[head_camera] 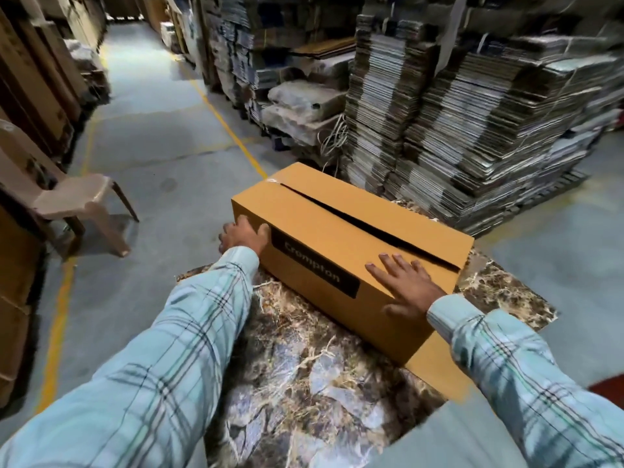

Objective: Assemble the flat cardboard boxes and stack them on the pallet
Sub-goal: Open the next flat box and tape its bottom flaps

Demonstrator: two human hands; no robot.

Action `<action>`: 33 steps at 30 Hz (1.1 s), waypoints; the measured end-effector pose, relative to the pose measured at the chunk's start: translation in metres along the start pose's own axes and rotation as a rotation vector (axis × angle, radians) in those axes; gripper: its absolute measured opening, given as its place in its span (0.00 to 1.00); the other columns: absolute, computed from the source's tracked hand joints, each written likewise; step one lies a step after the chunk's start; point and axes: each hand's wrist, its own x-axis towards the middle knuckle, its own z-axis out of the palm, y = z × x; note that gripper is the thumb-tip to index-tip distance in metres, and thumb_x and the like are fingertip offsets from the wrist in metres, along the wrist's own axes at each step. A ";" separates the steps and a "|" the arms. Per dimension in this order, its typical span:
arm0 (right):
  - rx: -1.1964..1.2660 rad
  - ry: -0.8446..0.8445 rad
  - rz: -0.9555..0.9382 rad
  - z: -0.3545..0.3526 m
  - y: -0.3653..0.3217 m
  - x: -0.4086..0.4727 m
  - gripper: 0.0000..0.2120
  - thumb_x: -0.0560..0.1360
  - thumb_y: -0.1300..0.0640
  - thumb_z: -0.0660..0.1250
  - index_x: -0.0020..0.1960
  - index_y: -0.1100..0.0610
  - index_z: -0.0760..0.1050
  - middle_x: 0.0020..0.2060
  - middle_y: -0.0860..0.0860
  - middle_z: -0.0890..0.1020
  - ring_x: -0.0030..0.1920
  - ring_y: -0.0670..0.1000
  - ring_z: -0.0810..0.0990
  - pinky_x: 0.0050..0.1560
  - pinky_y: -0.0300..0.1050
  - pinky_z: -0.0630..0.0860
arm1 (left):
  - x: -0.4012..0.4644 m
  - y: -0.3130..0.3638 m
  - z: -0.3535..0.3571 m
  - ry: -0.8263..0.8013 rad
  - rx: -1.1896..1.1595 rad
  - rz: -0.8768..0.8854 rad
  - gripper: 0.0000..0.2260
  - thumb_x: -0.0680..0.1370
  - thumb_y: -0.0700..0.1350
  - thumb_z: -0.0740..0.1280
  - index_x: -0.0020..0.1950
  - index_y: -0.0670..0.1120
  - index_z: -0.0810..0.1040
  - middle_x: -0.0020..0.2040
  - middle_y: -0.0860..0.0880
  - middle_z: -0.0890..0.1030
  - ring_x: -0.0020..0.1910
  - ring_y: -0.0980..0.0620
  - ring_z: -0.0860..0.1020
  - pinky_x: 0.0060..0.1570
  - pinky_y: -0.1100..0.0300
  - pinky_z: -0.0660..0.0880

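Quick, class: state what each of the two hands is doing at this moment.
Left hand: fingers wrapped round the near-left corner of the Crompton cardboard box, gripping it.
Right hand: open, fingers straight, pressing flat on the box's top.

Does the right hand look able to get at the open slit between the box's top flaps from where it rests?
Probably yes. The right hand lies flat on the near top flap of the box, fingertips pointing toward the slit, and nothing lies between them. The left hand holds the far-left end, well clear.
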 end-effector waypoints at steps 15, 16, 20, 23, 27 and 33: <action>-0.049 0.088 -0.074 0.008 0.047 0.037 0.45 0.76 0.36 0.58 0.67 0.37 0.19 0.73 0.52 0.27 0.74 0.56 0.29 0.72 0.56 0.32 | 0.137 -0.007 0.031 -0.089 -0.349 -0.083 0.31 0.76 0.54 0.67 0.74 0.44 0.61 0.70 0.41 0.70 0.67 0.40 0.71 0.65 0.51 0.68; -0.051 0.087 -0.076 0.006 0.048 0.041 0.45 0.76 0.37 0.58 0.68 0.38 0.20 0.73 0.52 0.27 0.74 0.56 0.29 0.73 0.56 0.33 | 0.139 -0.008 0.033 -0.066 -0.369 -0.088 0.31 0.76 0.54 0.68 0.74 0.45 0.61 0.68 0.41 0.72 0.66 0.40 0.72 0.64 0.50 0.69; -0.078 0.071 -0.071 0.001 0.051 0.046 0.46 0.75 0.37 0.59 0.69 0.39 0.21 0.73 0.52 0.28 0.74 0.57 0.30 0.74 0.58 0.36 | 0.136 -0.009 0.033 -0.025 -0.380 -0.095 0.29 0.75 0.54 0.69 0.71 0.44 0.64 0.66 0.40 0.73 0.63 0.39 0.73 0.62 0.50 0.71; -0.065 0.063 -0.041 -0.007 0.047 0.053 0.48 0.74 0.39 0.63 0.69 0.38 0.22 0.74 0.53 0.30 0.75 0.57 0.32 0.73 0.60 0.36 | 0.133 -0.011 0.026 0.003 -0.365 -0.108 0.28 0.75 0.53 0.69 0.70 0.42 0.64 0.65 0.40 0.74 0.62 0.39 0.74 0.61 0.51 0.71; -0.041 0.099 -0.047 -0.014 0.016 0.074 0.47 0.75 0.41 0.64 0.74 0.41 0.28 0.75 0.56 0.34 0.75 0.61 0.35 0.73 0.60 0.36 | 0.125 -0.015 0.019 0.025 -0.355 -0.137 0.28 0.75 0.52 0.70 0.69 0.41 0.64 0.66 0.39 0.73 0.62 0.39 0.74 0.61 0.50 0.70; -0.050 0.231 -0.205 -0.040 -0.058 0.131 0.37 0.80 0.50 0.60 0.77 0.44 0.36 0.77 0.56 0.39 0.77 0.59 0.39 0.75 0.59 0.42 | 0.102 -0.019 0.005 0.031 -0.386 -0.132 0.28 0.76 0.51 0.69 0.69 0.41 0.62 0.66 0.39 0.72 0.62 0.39 0.73 0.59 0.52 0.70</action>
